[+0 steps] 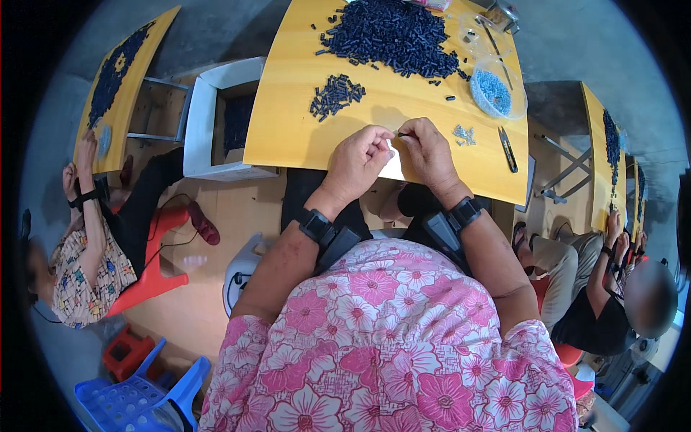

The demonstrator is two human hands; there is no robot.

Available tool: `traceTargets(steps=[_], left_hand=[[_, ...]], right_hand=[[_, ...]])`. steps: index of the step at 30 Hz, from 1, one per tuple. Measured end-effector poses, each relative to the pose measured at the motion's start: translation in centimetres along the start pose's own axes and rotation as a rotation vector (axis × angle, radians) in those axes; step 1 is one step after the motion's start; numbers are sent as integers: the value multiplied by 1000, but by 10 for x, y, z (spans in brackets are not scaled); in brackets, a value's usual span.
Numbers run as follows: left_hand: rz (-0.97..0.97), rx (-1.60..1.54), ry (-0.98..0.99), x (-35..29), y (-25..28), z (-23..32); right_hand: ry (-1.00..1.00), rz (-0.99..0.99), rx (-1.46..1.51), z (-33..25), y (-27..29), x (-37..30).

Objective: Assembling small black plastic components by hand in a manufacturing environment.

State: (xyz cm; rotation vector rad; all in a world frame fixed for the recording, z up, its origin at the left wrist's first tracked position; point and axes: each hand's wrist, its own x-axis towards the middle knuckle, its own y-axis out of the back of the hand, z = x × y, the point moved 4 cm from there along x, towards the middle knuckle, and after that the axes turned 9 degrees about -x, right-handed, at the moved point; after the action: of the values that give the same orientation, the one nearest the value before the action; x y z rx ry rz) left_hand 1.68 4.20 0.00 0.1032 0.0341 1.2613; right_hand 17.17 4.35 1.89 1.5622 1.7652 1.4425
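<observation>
Both of my hands are held close together over the near edge of the yellow table (288, 137). My right hand (430, 153) is closed, its thumb and finger pinching a small black cylindrical piece (403, 135). My left hand (360, 160) is also closed in a pinch, and whatever lies between its fingertips is too small to make out. Left of them is a small heap of black cylindrical pieces (337, 96). On the right, a few tiny clear pieces (464, 135) lie beside a pair of black thread snips (508, 150).
A large pile of black pieces (392, 36) covers the table's far part. A clear tub (520, 106) of light blue bits stands at the right, near a clear lid (471, 36). Left of the table is a white box (203, 137). Other people work at tables on both sides.
</observation>
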Motion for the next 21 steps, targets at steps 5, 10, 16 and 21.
traceTargets(steps=[5,10,16,21], left_hand=[[26,-22,-94,1,-1,-8],[-2,-13,-65,-1,-1,-3],[-16,16,-31,-1,-2,-4],[-15,-13,-28,-1,-4,-3]], right_hand=[[-330,-12,609,16,-15,-21],[-428,-128,1044,17,-18,-19],[-436,-89,1097,15,-16,-17],[-426,-74,1158,18,-18,-18]])
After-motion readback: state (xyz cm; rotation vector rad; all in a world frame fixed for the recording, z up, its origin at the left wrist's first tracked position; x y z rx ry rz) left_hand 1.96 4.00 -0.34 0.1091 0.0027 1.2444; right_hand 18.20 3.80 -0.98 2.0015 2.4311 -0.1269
